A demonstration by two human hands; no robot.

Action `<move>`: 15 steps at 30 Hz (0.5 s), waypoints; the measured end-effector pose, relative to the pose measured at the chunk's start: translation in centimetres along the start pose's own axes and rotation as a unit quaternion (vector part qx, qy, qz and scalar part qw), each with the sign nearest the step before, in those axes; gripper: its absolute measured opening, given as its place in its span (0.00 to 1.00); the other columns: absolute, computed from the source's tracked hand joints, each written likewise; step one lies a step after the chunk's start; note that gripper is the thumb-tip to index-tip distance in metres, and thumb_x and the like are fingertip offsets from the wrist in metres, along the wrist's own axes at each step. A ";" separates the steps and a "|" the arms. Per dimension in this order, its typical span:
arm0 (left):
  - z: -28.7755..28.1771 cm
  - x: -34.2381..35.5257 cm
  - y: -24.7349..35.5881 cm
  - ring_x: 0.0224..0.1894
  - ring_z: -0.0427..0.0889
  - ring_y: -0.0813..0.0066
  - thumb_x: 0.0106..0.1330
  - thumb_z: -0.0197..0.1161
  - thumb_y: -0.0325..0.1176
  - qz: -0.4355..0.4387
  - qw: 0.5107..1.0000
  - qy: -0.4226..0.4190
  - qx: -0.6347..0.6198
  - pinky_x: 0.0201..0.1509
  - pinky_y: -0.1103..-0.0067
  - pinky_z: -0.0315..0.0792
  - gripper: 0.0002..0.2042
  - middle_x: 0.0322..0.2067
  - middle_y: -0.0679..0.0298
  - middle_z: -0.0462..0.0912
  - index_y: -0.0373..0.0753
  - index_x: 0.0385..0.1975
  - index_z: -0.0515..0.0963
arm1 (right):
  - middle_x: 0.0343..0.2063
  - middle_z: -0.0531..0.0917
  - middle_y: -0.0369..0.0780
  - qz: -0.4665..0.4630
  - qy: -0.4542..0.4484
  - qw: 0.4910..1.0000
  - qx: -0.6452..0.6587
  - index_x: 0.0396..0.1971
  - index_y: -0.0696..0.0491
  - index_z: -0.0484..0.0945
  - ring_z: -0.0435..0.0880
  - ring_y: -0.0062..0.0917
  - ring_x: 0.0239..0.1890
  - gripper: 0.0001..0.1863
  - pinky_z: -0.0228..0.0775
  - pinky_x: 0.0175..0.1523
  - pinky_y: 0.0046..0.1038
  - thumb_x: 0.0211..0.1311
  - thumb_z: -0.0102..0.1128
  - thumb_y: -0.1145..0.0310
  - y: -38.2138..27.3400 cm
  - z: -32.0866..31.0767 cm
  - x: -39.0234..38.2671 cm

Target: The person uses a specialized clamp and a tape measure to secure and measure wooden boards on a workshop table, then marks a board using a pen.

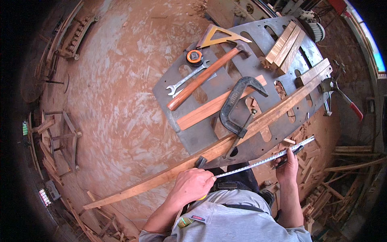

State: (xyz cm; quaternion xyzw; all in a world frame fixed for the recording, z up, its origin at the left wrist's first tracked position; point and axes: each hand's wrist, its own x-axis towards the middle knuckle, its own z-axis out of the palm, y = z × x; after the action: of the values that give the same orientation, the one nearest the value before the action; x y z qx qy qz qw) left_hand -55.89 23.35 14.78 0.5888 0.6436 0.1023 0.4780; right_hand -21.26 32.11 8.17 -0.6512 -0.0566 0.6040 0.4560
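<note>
My left hand [192, 184] is closed around a tape measure case, its yellow edge just showing under the fingers, beside the near edge of a long wooden strip [225, 143]. The steel tape blade [266, 160] runs from it to the right, roughly along the strip. My right hand [287, 164] pinches the blade near its far end and also holds a dark pencil-like tool [296, 151]. The strip lies diagonally across a grey metal work table [197, 135] and overhangs it far to the lower left.
On the table lie a black C-clamp [238, 107], a wooden-handled hammer [201, 78], a spanner [186, 78], an orange tape measure [194, 57], a metal triangle square [219, 36], a shorter plank [213, 105] and wood blocks [286, 44]. Red-brown floor lies left; wood offcuts lie at right.
</note>
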 end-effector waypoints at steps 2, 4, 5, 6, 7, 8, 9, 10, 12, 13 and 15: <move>0.0 0.1 0.1 0.37 0.86 0.52 0.68 0.62 0.41 0.000 1.000 0.000 0.001 0.40 0.59 0.78 0.11 0.29 0.55 0.87 0.41 0.33 0.87 | 0.26 0.78 0.35 -0.001 -0.004 1.000 0.001 0.38 0.46 0.72 0.79 0.26 0.23 0.10 0.71 0.26 0.30 0.74 0.63 0.58 0.0 -0.1 0.0; 0.0 0.1 0.1 0.37 0.86 0.52 0.68 0.62 0.41 -0.001 1.000 -0.001 0.003 0.40 0.59 0.78 0.11 0.29 0.56 0.87 0.41 0.33 0.87 | 0.26 0.78 0.35 0.005 -0.006 1.000 0.007 0.38 0.46 0.72 0.79 0.26 0.23 0.10 0.71 0.26 0.30 0.74 0.63 0.58 0.2 -0.4 0.2; 0.0 0.2 0.2 0.37 0.86 0.52 0.68 0.62 0.41 -0.002 1.000 -0.002 0.005 0.40 0.59 0.78 0.11 0.29 0.55 0.87 0.41 0.33 0.87 | 0.26 0.78 0.35 0.008 -0.007 1.000 0.010 0.38 0.46 0.72 0.79 0.26 0.23 0.10 0.71 0.26 0.30 0.74 0.63 0.58 0.2 -0.4 0.3; -0.1 0.2 0.2 0.37 0.86 0.51 0.68 0.62 0.41 -0.003 1.000 -0.003 0.006 0.40 0.59 0.78 0.12 0.29 0.55 0.86 0.41 0.33 0.87 | 0.26 0.78 0.35 0.006 -0.008 1.000 0.011 0.38 0.46 0.72 0.79 0.26 0.23 0.10 0.71 0.26 0.30 0.74 0.63 0.58 0.3 -0.4 0.3; -0.1 0.3 0.3 0.37 0.86 0.51 0.68 0.62 0.41 -0.004 1.000 -0.003 0.007 0.40 0.59 0.78 0.12 0.29 0.55 0.86 0.41 0.33 0.87 | 0.26 0.78 0.35 0.003 -0.009 1.000 0.011 0.38 0.46 0.72 0.79 0.26 0.23 0.10 0.71 0.26 0.30 0.74 0.63 0.58 0.3 -0.4 0.3; -0.2 0.3 0.3 0.37 0.86 0.51 0.68 0.62 0.41 -0.008 1.000 -0.008 0.007 0.40 0.59 0.78 0.12 0.29 0.55 0.86 0.41 0.33 0.87 | 0.26 0.78 0.35 0.001 -0.011 1.000 0.011 0.38 0.46 0.72 0.79 0.26 0.23 0.10 0.71 0.26 0.30 0.74 0.63 0.59 0.4 -0.4 0.3; -0.2 0.3 0.4 0.37 0.86 0.51 0.68 0.62 0.41 -0.011 1.000 -0.012 0.007 0.40 0.59 0.78 0.12 0.29 0.55 0.86 0.41 0.33 0.87 | 0.26 0.78 0.35 -0.003 -0.010 1.000 0.008 0.38 0.46 0.72 0.79 0.26 0.23 0.10 0.71 0.26 0.30 0.74 0.62 0.59 0.4 -0.2 0.3; -0.2 0.3 0.4 0.37 0.86 0.51 0.68 0.62 0.41 -0.015 1.000 -0.016 0.006 0.40 0.59 0.78 0.12 0.29 0.55 0.86 0.41 0.33 0.87 | 0.26 0.78 0.35 -0.008 -0.010 1.000 0.005 0.38 0.47 0.72 0.79 0.27 0.23 0.10 0.71 0.26 0.30 0.74 0.62 0.59 0.3 0.1 0.1; -0.2 0.4 0.4 0.36 0.86 0.51 0.68 0.62 0.41 -0.011 1.000 -0.013 0.009 0.40 0.59 0.78 0.12 0.29 0.55 0.86 0.41 0.33 0.87 | 0.26 0.78 0.34 -0.010 -0.007 1.000 0.005 0.39 0.47 0.72 0.79 0.26 0.22 0.10 0.71 0.26 0.30 0.74 0.62 0.59 0.3 0.2 0.1; -0.2 0.4 0.4 0.36 0.86 0.51 0.68 0.62 0.41 -0.009 1.000 -0.012 0.011 0.40 0.59 0.78 0.12 0.29 0.55 0.86 0.41 0.33 0.87 | 0.26 0.78 0.34 -0.007 -0.005 1.000 0.009 0.39 0.47 0.72 0.79 0.26 0.22 0.10 0.71 0.26 0.30 0.74 0.62 0.59 0.2 0.1 0.2; -0.2 0.4 0.5 0.36 0.86 0.51 0.68 0.62 0.41 -0.006 1.000 -0.006 0.011 0.40 0.59 0.78 0.12 0.29 0.55 0.86 0.41 0.33 0.87 | 0.26 0.78 0.34 -0.003 0.000 1.000 0.013 0.39 0.47 0.73 0.79 0.26 0.22 0.10 0.71 0.26 0.31 0.74 0.62 0.59 0.2 0.1 0.3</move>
State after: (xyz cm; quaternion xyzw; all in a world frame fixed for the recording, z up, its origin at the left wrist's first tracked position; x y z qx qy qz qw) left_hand -55.64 23.92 14.96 0.5912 0.6454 0.0891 0.4754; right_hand -21.39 32.25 7.88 -0.6449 -0.0508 0.6035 0.4661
